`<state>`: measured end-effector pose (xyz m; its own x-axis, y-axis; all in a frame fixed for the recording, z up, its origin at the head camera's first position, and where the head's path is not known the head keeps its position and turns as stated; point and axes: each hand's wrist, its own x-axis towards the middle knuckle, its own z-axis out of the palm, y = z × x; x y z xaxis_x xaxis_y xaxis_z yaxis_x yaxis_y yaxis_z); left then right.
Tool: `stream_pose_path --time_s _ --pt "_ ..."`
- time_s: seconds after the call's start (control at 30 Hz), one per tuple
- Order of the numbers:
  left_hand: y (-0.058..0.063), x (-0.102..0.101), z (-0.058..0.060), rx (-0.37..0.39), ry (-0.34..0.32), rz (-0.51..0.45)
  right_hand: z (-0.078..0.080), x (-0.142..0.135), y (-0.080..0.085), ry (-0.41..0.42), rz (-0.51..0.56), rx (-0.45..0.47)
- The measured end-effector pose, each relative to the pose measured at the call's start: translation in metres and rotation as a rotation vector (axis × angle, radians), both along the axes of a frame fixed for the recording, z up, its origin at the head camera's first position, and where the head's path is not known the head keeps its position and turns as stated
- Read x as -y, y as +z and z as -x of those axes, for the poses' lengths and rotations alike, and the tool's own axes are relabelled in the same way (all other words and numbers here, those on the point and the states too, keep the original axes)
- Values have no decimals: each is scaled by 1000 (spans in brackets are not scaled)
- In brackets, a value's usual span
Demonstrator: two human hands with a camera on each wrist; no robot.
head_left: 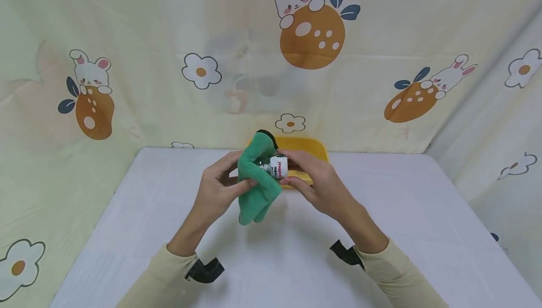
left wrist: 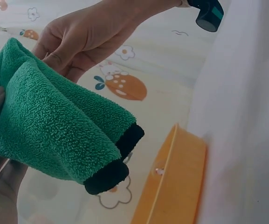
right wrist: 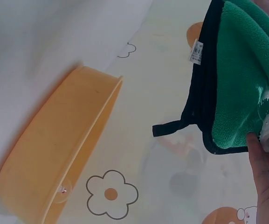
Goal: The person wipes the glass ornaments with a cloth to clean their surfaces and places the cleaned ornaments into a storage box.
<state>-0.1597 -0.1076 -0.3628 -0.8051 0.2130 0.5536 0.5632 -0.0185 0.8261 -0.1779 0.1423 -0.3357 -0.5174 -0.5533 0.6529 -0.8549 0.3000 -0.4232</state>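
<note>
With the clock centred on the small bottle (head_left: 279, 167) in the head view, beige sleeves (head_left: 154, 277) are seen at 8 and 4 o'clock, with a black wrist attachment (head_left: 205, 270) worn at each cuff. Between 8 and 9, the left hand (head_left: 216, 190) is closed on a green terry towel (head_left: 256, 195), which is pinched between thumb and fingers. Between 3 and 4, the bottle, marked in red on white, is held between the thumb and fingers of the right hand (head_left: 323, 183); its narrower end is pointed to 9 o'clock, into the towel's folds. The towel is edged with black binding (right wrist: 204, 88), to which a white tag (right wrist: 196, 52) is attached. Beyond, toward 1 o'clock, a yellow bin (head_left: 317, 146) is set on the white table (head_left: 262, 261). Farthest off, a cream curtain (head_left: 144, 26) is printed with rabbits at 10, 12 and 2 o'clock.
</note>
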Motion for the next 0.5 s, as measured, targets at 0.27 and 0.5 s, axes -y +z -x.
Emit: stream_pose_path --time_s 0.27,0.5 --pt "1 1 -1 66 -22 -6 0 -3 0 -33 -65 -100" --pt "-1 0 0 113 -16 10 0 -5 2 1 -68 -125"
